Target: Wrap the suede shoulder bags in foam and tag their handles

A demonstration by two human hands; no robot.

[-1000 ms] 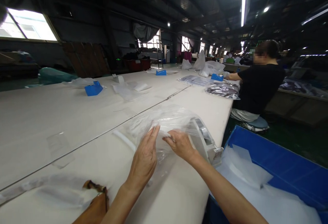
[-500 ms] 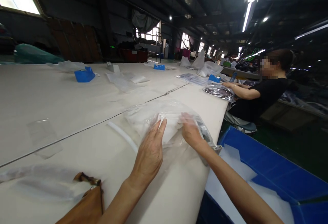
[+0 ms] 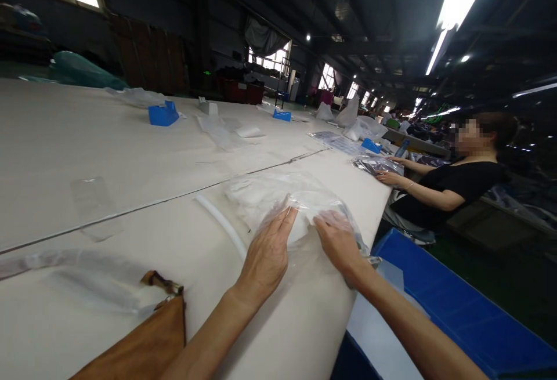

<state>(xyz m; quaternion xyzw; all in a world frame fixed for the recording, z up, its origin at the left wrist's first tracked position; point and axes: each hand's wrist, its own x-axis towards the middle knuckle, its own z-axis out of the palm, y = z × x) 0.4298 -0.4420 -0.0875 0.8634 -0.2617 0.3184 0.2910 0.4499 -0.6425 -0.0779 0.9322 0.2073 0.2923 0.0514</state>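
A clear plastic bag (image 3: 278, 194) with something white inside lies near the right edge of a long cream table (image 3: 130, 159). My left hand (image 3: 267, 252) lies flat on the bag's near end, fingers stretched forward. My right hand (image 3: 337, 241) presses on the bag beside it, fingertips under or in the plastic film. A white strip (image 3: 220, 223) lies on the table just left of the bag.
A brown leather bag (image 3: 143, 339) sits at the near edge. A blue bin (image 3: 456, 322) with white sheets stands to my right below the table. A seated person in black (image 3: 452, 183) handles dark packages (image 3: 374, 164) further along. Blue trays (image 3: 163, 115) and plastic bags lie farther off.
Both my hands have slid forward over the bag and flattened it. My view has turned and tilted a little; the seated person's arms now reach onto the table.
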